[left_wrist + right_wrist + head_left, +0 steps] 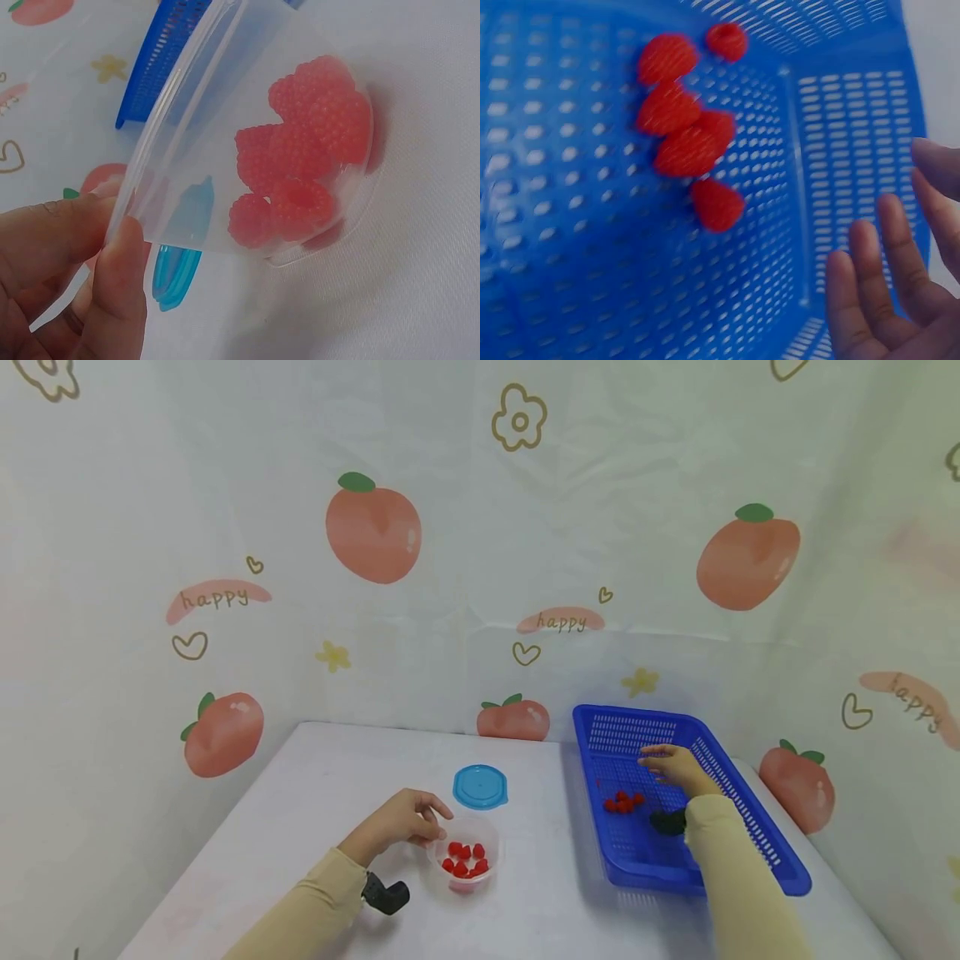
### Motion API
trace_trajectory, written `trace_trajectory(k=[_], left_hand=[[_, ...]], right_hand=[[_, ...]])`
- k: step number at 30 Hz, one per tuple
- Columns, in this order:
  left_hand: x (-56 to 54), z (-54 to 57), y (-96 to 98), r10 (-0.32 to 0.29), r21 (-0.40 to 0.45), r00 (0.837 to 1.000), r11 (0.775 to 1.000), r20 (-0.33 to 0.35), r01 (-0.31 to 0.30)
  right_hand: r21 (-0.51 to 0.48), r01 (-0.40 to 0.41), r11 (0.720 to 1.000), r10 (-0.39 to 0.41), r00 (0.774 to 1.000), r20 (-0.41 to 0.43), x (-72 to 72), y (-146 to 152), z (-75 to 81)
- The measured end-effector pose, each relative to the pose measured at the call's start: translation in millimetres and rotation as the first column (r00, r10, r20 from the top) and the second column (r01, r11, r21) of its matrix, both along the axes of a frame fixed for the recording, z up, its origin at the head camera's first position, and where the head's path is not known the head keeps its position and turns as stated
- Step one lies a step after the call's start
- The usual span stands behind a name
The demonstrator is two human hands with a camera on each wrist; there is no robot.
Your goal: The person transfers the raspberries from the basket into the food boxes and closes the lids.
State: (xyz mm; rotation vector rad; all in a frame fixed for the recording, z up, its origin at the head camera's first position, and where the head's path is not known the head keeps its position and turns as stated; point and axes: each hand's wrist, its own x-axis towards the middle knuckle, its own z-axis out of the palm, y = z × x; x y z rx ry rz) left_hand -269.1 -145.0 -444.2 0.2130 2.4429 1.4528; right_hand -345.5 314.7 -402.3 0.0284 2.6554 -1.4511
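My left hand (414,818) pinches the rim of a clear plastic tub (202,142) between thumb and fingers. Several red raspberries (300,142) lie in the bottom of that tub, which stands on the white table. Over the blue plastic basket (652,878) at the right, my right hand (675,766) has its fingers spread, with nothing between them. Below it, more raspberries (686,150) lie in a loose cluster on the basket's slotted floor, apart from the fingertips (842,270).
A round blue lid (480,787) lies on the table behind the tub. The white tabletop (536,860) stretches between tub and basket. At the back hangs a pale curtain (450,635) printed with fruit and hearts. A black wrist device (386,893) sits below the left hand.
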Motion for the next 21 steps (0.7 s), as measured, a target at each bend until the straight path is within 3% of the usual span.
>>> trace_trajectory(k=[6,12,19,21], left_hand=[[-0.1,-0.6,0.1,0.0,-0.007,1.0,1.0,-0.003,0.0],[-0.2,-0.6,0.6,0.001,-0.011,1.0,1.0,0.002,-0.001],[-0.8,-0.1,-0.4,0.0,-0.004,1.0,1.0,0.007,0.0],[-0.8,-0.7,-0.3,0.003,-0.006,1.0,1.0,0.008,-0.003]], right_hand=[[0.027,-0.042,0.999,0.039,0.996,0.08,4.3,3,-8.5],[0.047,-0.033,0.998,0.026,0.989,0.145,5.0,4,-18.1],[0.105,-0.08,0.991,0.053,0.971,0.234,2.3,-1,-25.4],[0.119,-0.058,0.991,0.026,0.967,0.253,1.5,-3,-26.7]])
